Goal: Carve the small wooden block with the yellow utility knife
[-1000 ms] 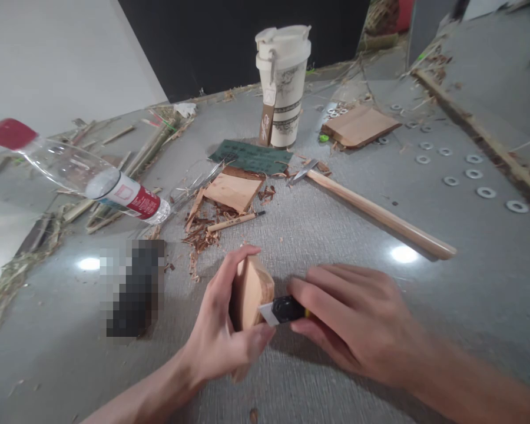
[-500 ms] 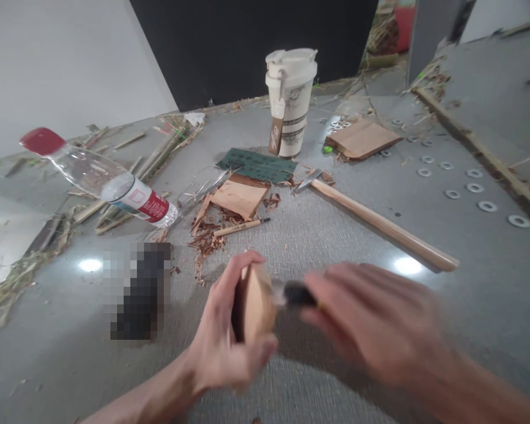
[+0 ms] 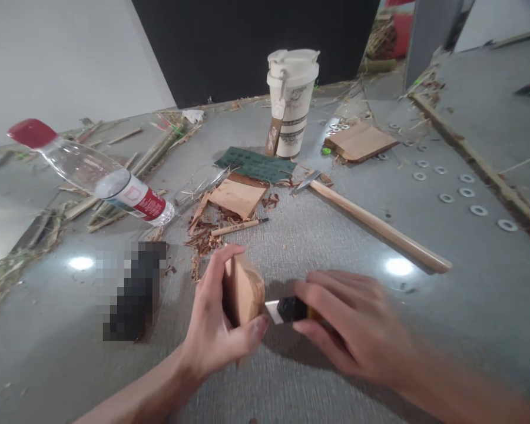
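My left hand (image 3: 216, 330) is wrapped round a small block of light wood (image 3: 244, 290), holding it on edge just above the grey table (image 3: 459, 306). My right hand (image 3: 353, 330) is closed on a utility knife (image 3: 287, 309) with a black and yellow body. Its short blade points left and meets the lower right edge of the block. Reddish wood shavings (image 3: 205, 232) lie just beyond my hands, with a pencil (image 3: 238, 227) among them.
A hammer (image 3: 371, 221) with a long wooden handle lies at centre right. Behind are a lidded cup (image 3: 292, 100), green sandpaper (image 3: 256, 164), wood pieces (image 3: 237, 197) (image 3: 360, 141) and several washers (image 3: 477, 209). A tilted plastic bottle (image 3: 92, 174) and a dark blurred object (image 3: 135, 291) are left.
The knife drew back along the block's edge and is again at its lower right. The view shifted slightly; my left hand kept its grip on the block.
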Motion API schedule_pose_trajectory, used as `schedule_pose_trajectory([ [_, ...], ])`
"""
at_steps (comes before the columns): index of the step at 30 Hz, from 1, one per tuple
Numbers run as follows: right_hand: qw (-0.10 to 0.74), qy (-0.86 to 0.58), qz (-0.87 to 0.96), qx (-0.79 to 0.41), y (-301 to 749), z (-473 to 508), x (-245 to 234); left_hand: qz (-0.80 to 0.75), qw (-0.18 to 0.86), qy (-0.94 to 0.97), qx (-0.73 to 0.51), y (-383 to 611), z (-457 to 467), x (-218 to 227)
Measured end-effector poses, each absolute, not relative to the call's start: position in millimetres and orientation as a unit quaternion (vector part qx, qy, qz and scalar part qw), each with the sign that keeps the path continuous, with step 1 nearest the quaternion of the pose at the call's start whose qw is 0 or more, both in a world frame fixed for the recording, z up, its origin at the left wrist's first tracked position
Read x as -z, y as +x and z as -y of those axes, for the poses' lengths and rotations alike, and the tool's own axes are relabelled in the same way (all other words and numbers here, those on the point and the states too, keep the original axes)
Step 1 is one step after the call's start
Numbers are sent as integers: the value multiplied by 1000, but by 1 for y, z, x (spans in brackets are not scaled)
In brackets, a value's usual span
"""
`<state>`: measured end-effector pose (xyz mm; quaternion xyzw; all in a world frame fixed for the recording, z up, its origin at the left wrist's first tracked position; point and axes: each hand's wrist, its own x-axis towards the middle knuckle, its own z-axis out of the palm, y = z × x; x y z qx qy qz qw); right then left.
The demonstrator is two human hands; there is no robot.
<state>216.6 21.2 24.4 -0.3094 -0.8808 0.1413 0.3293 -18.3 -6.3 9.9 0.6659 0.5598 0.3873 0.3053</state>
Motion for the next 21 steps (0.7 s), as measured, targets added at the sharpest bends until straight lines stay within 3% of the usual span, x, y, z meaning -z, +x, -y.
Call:
schedule_pose_trajectory([
  [15,297,-292,900,-127,219,-22,-22,-572,280,680,-364,-8,6,-11],
  [21,292,-308,905,-24,225,-27,-28,-599,308,653,-346,-6,7,-16],
])
